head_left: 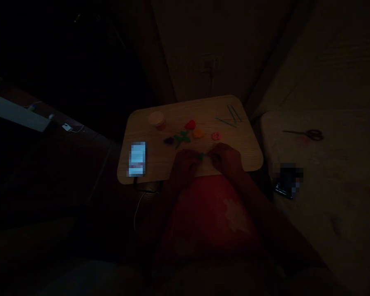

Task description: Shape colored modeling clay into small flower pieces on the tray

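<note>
The room is dim. My left hand (186, 164) is closed at the near edge of a small wooden table, its fingertips pinching a small green piece (200, 156). Close on its right, my right hand (226, 158) pinches a thin pale stick-like thing (206, 155) that points toward the green piece; whether they touch I cannot tell. Just beyond my hands lie green leaf-shaped pieces (182, 139), a dark purple piece (169, 141), a red piece (190, 124), an orange piece (199, 132) and a pink flower-shaped piece (216, 136).
On the table (179, 110), a lidded tub (157, 120) stands at the back left and a lit phone (137, 159) lies at the left. Thin green sticks (226, 122) rest at the back right. Scissors (310, 134) and a dark device (288, 181) lie on a pale surface to the right.
</note>
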Demonstrator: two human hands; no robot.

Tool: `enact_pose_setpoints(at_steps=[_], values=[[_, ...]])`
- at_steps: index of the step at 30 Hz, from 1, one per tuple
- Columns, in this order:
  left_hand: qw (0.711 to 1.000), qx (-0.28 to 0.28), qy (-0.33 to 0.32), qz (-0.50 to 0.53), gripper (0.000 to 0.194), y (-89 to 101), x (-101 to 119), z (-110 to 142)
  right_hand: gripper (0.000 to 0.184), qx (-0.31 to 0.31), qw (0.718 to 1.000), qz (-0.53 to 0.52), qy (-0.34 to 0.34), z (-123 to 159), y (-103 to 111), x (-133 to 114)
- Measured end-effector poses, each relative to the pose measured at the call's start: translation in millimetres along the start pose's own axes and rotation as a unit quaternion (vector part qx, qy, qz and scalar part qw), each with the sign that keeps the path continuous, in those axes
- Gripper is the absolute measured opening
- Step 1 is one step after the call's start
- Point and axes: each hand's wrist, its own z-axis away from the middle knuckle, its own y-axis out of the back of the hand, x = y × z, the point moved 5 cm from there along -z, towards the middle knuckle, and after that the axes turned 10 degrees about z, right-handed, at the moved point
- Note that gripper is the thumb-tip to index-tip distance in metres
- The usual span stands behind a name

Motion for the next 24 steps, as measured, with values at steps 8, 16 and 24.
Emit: enact_pose_setpoints(at_steps=[8, 16, 24], values=[[1.000, 0.006, 0.004, 0.008, 0.018, 0.6, 0.1, 0.6, 0.019, 0.005, 1.000, 0.013, -0.001, -4.4, -2.6, 2.6], [1.000, 0.003, -0.002, 0.006, 0.018, 1.0, 1.6, -0.2, 0.019, 0.001, 0.999, 0.011, -0.032, -7.4, -3.1, 2.6], [1.000, 0.005, 0.000, 0.000, 0.019, 0.8, 1.4, 0.5, 0.020, 0.006, 1.000, 0.013, -0.020, -7.4, -3.4, 1.8]])
